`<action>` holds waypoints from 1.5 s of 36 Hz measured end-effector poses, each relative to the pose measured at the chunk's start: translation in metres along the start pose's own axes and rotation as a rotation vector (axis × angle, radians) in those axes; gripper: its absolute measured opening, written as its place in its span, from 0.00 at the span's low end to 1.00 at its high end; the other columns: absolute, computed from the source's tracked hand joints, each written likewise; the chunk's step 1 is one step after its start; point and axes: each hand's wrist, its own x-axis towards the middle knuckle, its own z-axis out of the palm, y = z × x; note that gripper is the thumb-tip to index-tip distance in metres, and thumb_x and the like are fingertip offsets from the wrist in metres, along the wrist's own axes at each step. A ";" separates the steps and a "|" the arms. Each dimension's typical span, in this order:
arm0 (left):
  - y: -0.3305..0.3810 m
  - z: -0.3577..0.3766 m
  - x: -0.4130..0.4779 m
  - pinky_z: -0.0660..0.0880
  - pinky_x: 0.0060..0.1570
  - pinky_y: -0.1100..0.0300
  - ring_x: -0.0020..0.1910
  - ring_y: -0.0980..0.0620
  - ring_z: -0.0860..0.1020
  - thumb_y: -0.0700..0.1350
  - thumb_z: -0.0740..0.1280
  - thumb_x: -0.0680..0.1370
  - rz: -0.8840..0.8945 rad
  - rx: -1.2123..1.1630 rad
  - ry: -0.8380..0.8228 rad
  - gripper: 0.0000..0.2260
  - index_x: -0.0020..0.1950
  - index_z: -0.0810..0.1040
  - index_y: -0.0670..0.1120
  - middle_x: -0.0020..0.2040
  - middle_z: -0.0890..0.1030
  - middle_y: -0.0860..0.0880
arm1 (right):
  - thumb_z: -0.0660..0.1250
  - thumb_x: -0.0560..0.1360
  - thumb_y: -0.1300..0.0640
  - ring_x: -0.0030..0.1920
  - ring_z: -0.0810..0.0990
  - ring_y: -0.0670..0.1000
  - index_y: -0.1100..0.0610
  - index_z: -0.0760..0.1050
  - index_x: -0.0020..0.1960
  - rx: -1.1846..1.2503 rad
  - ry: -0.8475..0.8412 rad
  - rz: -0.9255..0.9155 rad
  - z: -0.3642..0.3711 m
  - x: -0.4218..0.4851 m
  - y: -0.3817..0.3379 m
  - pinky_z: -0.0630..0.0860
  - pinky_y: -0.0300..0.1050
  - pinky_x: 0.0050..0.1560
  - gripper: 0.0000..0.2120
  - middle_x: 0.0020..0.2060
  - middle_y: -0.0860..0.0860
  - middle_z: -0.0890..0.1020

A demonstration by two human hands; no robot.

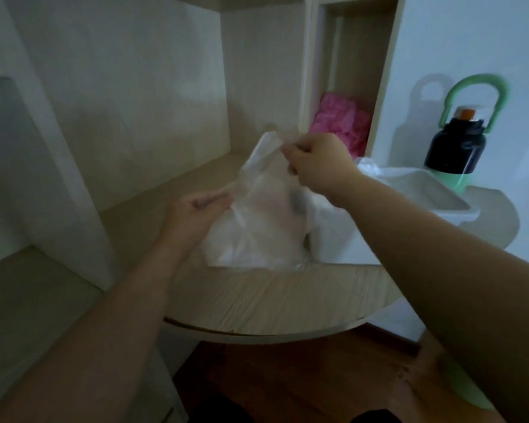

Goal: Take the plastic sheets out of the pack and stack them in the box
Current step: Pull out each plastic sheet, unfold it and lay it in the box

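Plastic sheet (pixel 263 190), thin and translucent, is held up between two bare hands over a pale wooden table (pixel 272 303). The right hand (pixel 315 161) is raised, its fingers and thumb pinching the sheet's top edge. The left hand (pixel 193 213) is lower, with its fingers curled around the sheet's left edge. The bottom of the sheet hangs down to the white pack (pixel 251 248), which lies on the table below the hands. A white box (pixel 434 190) stands on the table just to the right of the pack. Behind the box is a dark bottle (pixel 455 151) with a green loop handle. Something crumpled and pink (pixel 339 123) sits in a narrow shelf niche behind the right hand.
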 end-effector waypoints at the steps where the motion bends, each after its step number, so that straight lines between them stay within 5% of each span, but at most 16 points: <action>1: 0.013 0.001 0.006 0.75 0.44 0.61 0.38 0.56 0.79 0.44 0.71 0.75 -0.021 -0.110 -0.004 0.02 0.44 0.83 0.49 0.38 0.83 0.51 | 0.62 0.77 0.54 0.29 0.74 0.51 0.61 0.78 0.38 0.068 -0.004 0.057 -0.012 0.004 0.001 0.72 0.43 0.29 0.14 0.36 0.56 0.82; 5: 0.052 0.016 0.029 0.75 0.31 0.66 0.28 0.59 0.78 0.39 0.67 0.77 -0.072 -0.319 -0.044 0.05 0.42 0.79 0.44 0.29 0.80 0.53 | 0.63 0.77 0.56 0.25 0.70 0.49 0.63 0.78 0.42 0.149 -0.076 0.218 -0.045 0.009 0.019 0.63 0.34 0.21 0.12 0.32 0.53 0.77; 10: 0.072 0.058 0.056 0.68 0.27 0.67 0.24 0.59 0.72 0.41 0.69 0.77 -0.056 -0.083 -0.116 0.09 0.36 0.77 0.46 0.25 0.77 0.55 | 0.64 0.78 0.55 0.20 0.69 0.46 0.59 0.72 0.33 0.109 -0.004 0.339 -0.074 0.014 0.055 0.63 0.34 0.20 0.15 0.24 0.51 0.74; 13: 0.075 0.084 0.068 0.69 0.32 0.63 0.28 0.55 0.73 0.44 0.70 0.75 0.005 0.048 -0.114 0.10 0.34 0.79 0.46 0.27 0.78 0.52 | 0.63 0.78 0.53 0.32 0.72 0.52 0.61 0.73 0.42 -0.074 0.005 0.355 -0.087 0.015 0.076 0.66 0.39 0.32 0.12 0.35 0.55 0.75; 19: 0.074 0.134 0.080 0.66 0.25 0.68 0.26 0.56 0.72 0.44 0.69 0.75 0.066 0.338 -0.170 0.11 0.33 0.76 0.47 0.27 0.74 0.52 | 0.61 0.79 0.52 0.32 0.71 0.53 0.60 0.71 0.37 -0.279 0.015 0.428 -0.104 0.017 0.114 0.67 0.42 0.35 0.15 0.31 0.53 0.72; 25: 0.059 0.163 0.088 0.65 0.30 0.60 0.32 0.49 0.73 0.52 0.68 0.76 0.094 0.566 -0.187 0.15 0.32 0.72 0.47 0.29 0.73 0.50 | 0.58 0.80 0.51 0.46 0.75 0.57 0.60 0.73 0.49 -0.525 -0.105 0.425 -0.108 0.021 0.141 0.67 0.45 0.44 0.13 0.42 0.55 0.74; 29: 0.053 0.168 0.091 0.71 0.44 0.58 0.49 0.46 0.78 0.50 0.70 0.74 0.095 0.735 -0.187 0.05 0.44 0.77 0.49 0.43 0.79 0.49 | 0.59 0.80 0.49 0.44 0.73 0.54 0.61 0.73 0.53 -0.632 -0.138 0.444 -0.107 0.023 0.148 0.73 0.48 0.48 0.14 0.45 0.56 0.76; 33: 0.061 0.168 0.083 0.69 0.60 0.51 0.63 0.40 0.70 0.56 0.70 0.73 0.185 0.943 -0.085 0.28 0.69 0.68 0.46 0.64 0.71 0.41 | 0.59 0.80 0.48 0.49 0.77 0.57 0.58 0.68 0.61 -0.701 -0.090 0.432 -0.106 0.023 0.144 0.75 0.51 0.47 0.16 0.53 0.57 0.78; 36: 0.075 0.162 0.067 0.65 0.56 0.59 0.63 0.45 0.69 0.53 0.69 0.74 0.411 0.816 -0.104 0.23 0.67 0.72 0.49 0.63 0.70 0.44 | 0.62 0.78 0.47 0.53 0.77 0.59 0.58 0.63 0.64 -0.709 0.015 0.381 -0.111 0.020 0.140 0.70 0.49 0.43 0.21 0.55 0.58 0.75; 38: 0.081 0.156 0.059 0.66 0.47 0.66 0.55 0.50 0.74 0.50 0.70 0.75 0.496 0.738 -0.296 0.15 0.60 0.78 0.50 0.54 0.73 0.51 | 0.64 0.77 0.47 0.55 0.76 0.59 0.58 0.64 0.65 -0.690 0.040 0.298 -0.118 0.017 0.135 0.69 0.49 0.46 0.22 0.57 0.58 0.74; 40: 0.086 0.152 0.053 0.65 0.40 0.73 0.47 0.60 0.76 0.52 0.70 0.75 0.388 0.824 -0.579 0.13 0.59 0.80 0.53 0.48 0.75 0.58 | 0.64 0.77 0.48 0.53 0.76 0.56 0.58 0.69 0.62 -0.616 -0.013 0.192 -0.125 0.016 0.128 0.72 0.48 0.50 0.20 0.56 0.56 0.76; 43: 0.082 0.155 0.051 0.72 0.50 0.67 0.50 0.64 0.76 0.56 0.71 0.73 0.223 1.005 -0.832 0.17 0.61 0.80 0.55 0.57 0.79 0.58 | 0.67 0.75 0.47 0.48 0.76 0.51 0.59 0.76 0.58 -0.525 -0.240 0.113 -0.125 0.015 0.114 0.72 0.43 0.51 0.18 0.54 0.54 0.79; 46: 0.074 0.165 0.053 0.69 0.64 0.56 0.64 0.53 0.72 0.57 0.69 0.74 0.240 1.193 -0.849 0.21 0.66 0.75 0.55 0.68 0.74 0.54 | 0.69 0.73 0.46 0.48 0.78 0.49 0.56 0.69 0.69 -0.518 -0.517 0.210 -0.112 0.017 0.113 0.74 0.40 0.51 0.28 0.63 0.52 0.75; 49: 0.072 0.174 0.055 0.68 0.66 0.53 0.67 0.50 0.70 0.56 0.68 0.76 0.225 1.327 -0.894 0.23 0.70 0.71 0.56 0.70 0.71 0.54 | 0.68 0.74 0.44 0.56 0.77 0.52 0.53 0.59 0.75 -0.633 -0.708 0.288 -0.096 0.021 0.126 0.73 0.44 0.57 0.35 0.71 0.52 0.67; 51: 0.069 0.180 0.058 0.64 0.69 0.52 0.69 0.49 0.68 0.53 0.65 0.78 0.223 1.410 -0.928 0.22 0.72 0.69 0.56 0.71 0.70 0.54 | 0.65 0.77 0.47 0.69 0.68 0.55 0.54 0.58 0.76 -0.771 -0.795 0.283 -0.090 0.024 0.136 0.66 0.49 0.67 0.31 0.74 0.53 0.63; 54: 0.063 0.190 0.061 0.53 0.73 0.46 0.70 0.48 0.66 0.49 0.61 0.80 0.235 1.587 -0.952 0.18 0.70 0.71 0.55 0.70 0.72 0.52 | 0.60 0.80 0.53 0.71 0.65 0.57 0.57 0.63 0.73 -0.867 -0.886 0.327 -0.083 0.028 0.148 0.60 0.51 0.69 0.24 0.72 0.56 0.66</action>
